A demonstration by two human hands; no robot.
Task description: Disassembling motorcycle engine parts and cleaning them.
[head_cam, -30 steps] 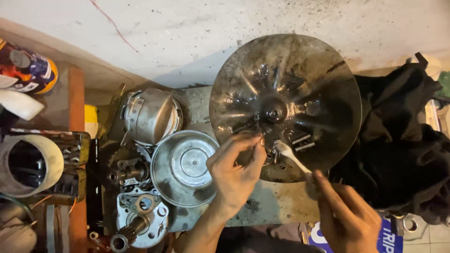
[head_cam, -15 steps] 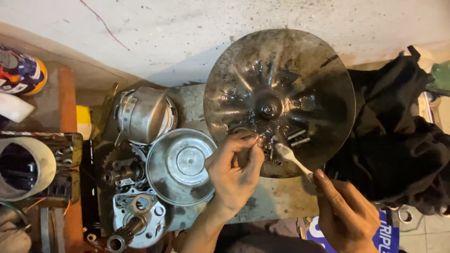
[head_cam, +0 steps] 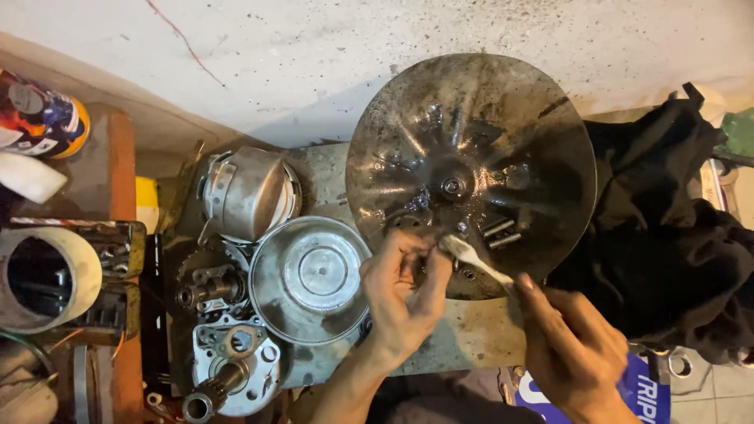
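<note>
Two hands are busy at the near rim of a big, grimy round metal disc (head_cam: 471, 169) that sits toward the far right of the cluttered work surface (head_cam: 471, 338), tipped up a little toward the wall behind it. The left hand (head_cam: 404, 286) has its fingers curled in, pinching something small against the disc's lower face; what sits between the fingertips is too small to make out. The right hand (head_cam: 577, 353) grips the handle end of a slim pale tool (head_cam: 475, 259), a brush or spatula by the look of it, whose tip rests on the disc just beside the left fingertips, near a pair of short rollers (head_cam: 501, 232) lying in their slots.

From where I stand this looks like the greasing or cleaning stage on the disc's inner face, with the roller pockets being worked one at a time. I'd judge the next move needs a steady left hand to keep the small part in place while the tool tip is drawn along the slot, without knocking the loose rollers.

Left of the disc lie a shallow round cover (head_cam: 310, 279), a bell-shaped housing (head_cam: 247, 192) and a gear casing (head_cam: 228, 369). A dark cloth (head_cam: 667, 251) is heaped at the right edge.
</note>
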